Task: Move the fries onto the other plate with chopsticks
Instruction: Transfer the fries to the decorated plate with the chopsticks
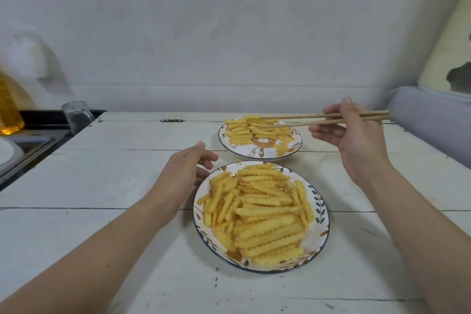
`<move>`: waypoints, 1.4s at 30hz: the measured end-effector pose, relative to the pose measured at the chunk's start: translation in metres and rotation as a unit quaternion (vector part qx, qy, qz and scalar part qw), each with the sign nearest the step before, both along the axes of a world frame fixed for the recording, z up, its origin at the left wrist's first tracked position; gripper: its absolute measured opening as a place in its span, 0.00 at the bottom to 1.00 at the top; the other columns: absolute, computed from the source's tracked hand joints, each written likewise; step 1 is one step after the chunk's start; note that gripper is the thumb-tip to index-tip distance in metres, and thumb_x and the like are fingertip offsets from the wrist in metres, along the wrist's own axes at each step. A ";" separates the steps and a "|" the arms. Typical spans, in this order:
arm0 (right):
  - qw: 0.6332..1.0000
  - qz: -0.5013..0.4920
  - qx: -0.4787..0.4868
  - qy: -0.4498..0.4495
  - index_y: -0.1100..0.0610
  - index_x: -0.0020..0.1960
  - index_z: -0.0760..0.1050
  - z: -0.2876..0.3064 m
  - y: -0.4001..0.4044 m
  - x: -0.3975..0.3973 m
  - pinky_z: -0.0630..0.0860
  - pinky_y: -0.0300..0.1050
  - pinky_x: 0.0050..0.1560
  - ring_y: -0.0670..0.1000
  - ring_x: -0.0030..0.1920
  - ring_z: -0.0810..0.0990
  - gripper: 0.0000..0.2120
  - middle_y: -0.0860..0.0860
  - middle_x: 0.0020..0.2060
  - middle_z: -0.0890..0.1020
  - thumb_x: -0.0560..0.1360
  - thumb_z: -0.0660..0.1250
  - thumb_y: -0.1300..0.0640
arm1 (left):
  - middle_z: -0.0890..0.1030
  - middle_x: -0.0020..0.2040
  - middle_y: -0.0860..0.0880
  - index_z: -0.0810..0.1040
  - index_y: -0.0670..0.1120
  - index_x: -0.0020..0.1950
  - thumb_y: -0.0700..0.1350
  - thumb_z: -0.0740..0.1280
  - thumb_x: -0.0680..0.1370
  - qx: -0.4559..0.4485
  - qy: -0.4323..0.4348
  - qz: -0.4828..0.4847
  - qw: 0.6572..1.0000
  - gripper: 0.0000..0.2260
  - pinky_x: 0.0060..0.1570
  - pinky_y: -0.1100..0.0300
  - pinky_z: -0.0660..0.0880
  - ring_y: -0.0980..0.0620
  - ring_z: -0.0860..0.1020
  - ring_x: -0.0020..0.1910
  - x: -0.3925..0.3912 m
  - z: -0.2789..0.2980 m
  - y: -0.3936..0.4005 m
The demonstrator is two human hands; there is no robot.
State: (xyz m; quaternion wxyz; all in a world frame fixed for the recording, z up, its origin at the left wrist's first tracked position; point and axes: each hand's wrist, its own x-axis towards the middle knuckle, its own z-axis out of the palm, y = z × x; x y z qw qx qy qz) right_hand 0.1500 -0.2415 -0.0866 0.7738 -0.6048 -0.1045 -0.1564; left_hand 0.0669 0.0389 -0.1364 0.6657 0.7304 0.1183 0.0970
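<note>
A near plate with a leaf pattern holds a big heap of crinkle-cut fries. Behind it a second patterned plate carries a smaller layer of fries on its far left part. My right hand grips a pair of wooden chopsticks. Their tips reach left over the far plate's fries, with a fry at the upper tip. My left hand rests with relaxed fingers at the near plate's left rim and holds nothing.
The plates stand on a white plank table. A glass jar stands at the table's back left corner, beside a sink area with a yellow bottle. A grey-blue cushioned edge borders the right side. A white wall rises behind.
</note>
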 end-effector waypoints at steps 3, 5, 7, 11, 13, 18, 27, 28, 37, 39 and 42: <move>0.998 -0.038 -0.042 -0.006 0.63 0.44 0.78 -0.007 0.002 0.002 0.84 0.51 0.42 0.61 0.37 0.86 0.17 0.53 0.33 0.83 0.84 0.61 0.51 | 0.80 0.45 0.48 0.85 0.44 0.51 0.55 0.57 0.86 0.002 -0.004 0.000 1.000 0.22 0.43 0.57 0.75 0.50 0.79 0.39 0.001 -0.001 0.001; 0.998 -0.034 -0.056 -0.004 0.64 0.44 0.79 -0.011 0.008 0.002 0.84 0.50 0.41 0.59 0.35 0.86 0.17 0.54 0.31 0.83 0.84 0.61 0.53 | 0.80 0.45 0.48 0.85 0.44 0.50 0.55 0.57 0.86 0.004 -0.006 0.001 1.000 0.21 0.42 0.57 0.75 0.50 0.79 0.39 0.001 -0.002 0.001; 0.997 -0.011 -0.081 -0.009 0.64 0.44 0.79 -0.012 0.020 0.002 0.85 0.50 0.41 0.59 0.35 0.86 0.16 0.56 0.31 0.83 0.84 0.62 0.54 | 0.80 0.45 0.48 0.85 0.45 0.49 0.55 0.57 0.86 -0.001 -0.010 0.000 1.000 0.21 0.43 0.56 0.75 0.49 0.79 0.40 0.001 -0.003 0.002; 0.990 0.019 -0.135 -0.017 0.63 0.43 0.80 -0.008 0.041 0.006 0.84 0.46 0.39 0.58 0.36 0.86 0.15 0.60 0.34 0.84 0.83 0.63 0.55 | 0.80 0.45 0.47 0.85 0.45 0.49 0.55 0.58 0.86 -0.006 -0.009 -0.002 1.000 0.21 0.43 0.56 0.74 0.49 0.79 0.39 0.001 -0.003 0.002; 0.989 0.022 -0.145 -0.015 0.63 0.44 0.80 -0.008 0.043 0.005 0.84 0.46 0.38 0.59 0.36 0.86 0.15 0.64 0.36 0.84 0.83 0.63 0.54 | 0.80 0.45 0.47 0.86 0.45 0.48 0.55 0.58 0.86 -0.007 -0.009 -0.004 1.000 0.21 0.43 0.56 0.74 0.49 0.79 0.39 0.001 -0.004 0.003; 0.990 -0.001 -0.141 -0.015 0.64 0.42 0.78 0.000 0.030 -0.002 0.84 0.49 0.37 0.60 0.33 0.86 0.15 0.61 0.32 0.83 0.82 0.64 0.55 | 0.80 0.46 0.47 0.86 0.46 0.48 0.55 0.58 0.86 -0.004 -0.007 -0.007 1.000 0.21 0.43 0.56 0.75 0.49 0.79 0.39 0.002 -0.004 0.004; 0.984 -0.006 -0.177 0.017 0.64 0.41 0.78 0.013 0.035 -0.003 0.84 0.48 0.33 0.61 0.31 0.85 0.17 0.65 0.33 0.82 0.82 0.65 0.53 | 0.80 0.45 0.48 0.86 0.44 0.49 0.55 0.58 0.86 -0.017 -0.006 -0.006 1.000 0.21 0.42 0.56 0.74 0.49 0.78 0.39 0.000 -0.002 0.001; 0.984 -0.003 -0.178 0.026 0.63 0.41 0.78 0.015 0.036 -0.003 0.84 0.48 0.33 0.61 0.31 0.85 0.17 0.65 0.33 0.82 0.83 0.64 0.52 | 0.80 0.45 0.48 0.86 0.44 0.50 0.55 0.58 0.86 -0.014 -0.006 -0.008 1.000 0.21 0.42 0.56 0.74 0.49 0.78 0.39 -0.001 -0.001 0.001; 0.989 -0.061 -0.118 0.062 0.63 0.40 0.75 0.052 0.015 -0.037 0.81 0.45 0.28 0.58 0.27 0.83 0.23 0.57 0.24 0.79 0.84 0.59 0.47 | 0.80 0.46 0.47 0.85 0.44 0.50 0.55 0.58 0.86 0.000 -0.004 -0.018 1.000 0.21 0.42 0.55 0.74 0.49 0.79 0.39 -0.004 -0.001 0.002; 0.987 -0.075 -0.120 0.079 0.63 0.40 0.74 0.062 0.000 -0.053 0.80 0.44 0.27 0.57 0.26 0.83 0.23 0.55 0.22 0.78 0.84 0.59 0.46 | 0.81 0.46 0.48 0.85 0.45 0.49 0.56 0.58 0.86 0.012 -0.003 -0.020 1.000 0.21 0.43 0.54 0.75 0.49 0.79 0.39 -0.003 -0.001 0.001; 0.982 -0.109 -0.125 0.088 0.63 0.38 0.74 0.068 -0.018 -0.072 0.79 0.44 0.25 0.59 0.26 0.83 0.24 0.60 0.26 0.78 0.84 0.59 0.45 | 0.81 0.46 0.48 0.85 0.45 0.49 0.57 0.57 0.86 0.022 0.000 -0.017 1.000 0.22 0.45 0.51 0.75 0.48 0.80 0.40 -0.003 -0.002 0.000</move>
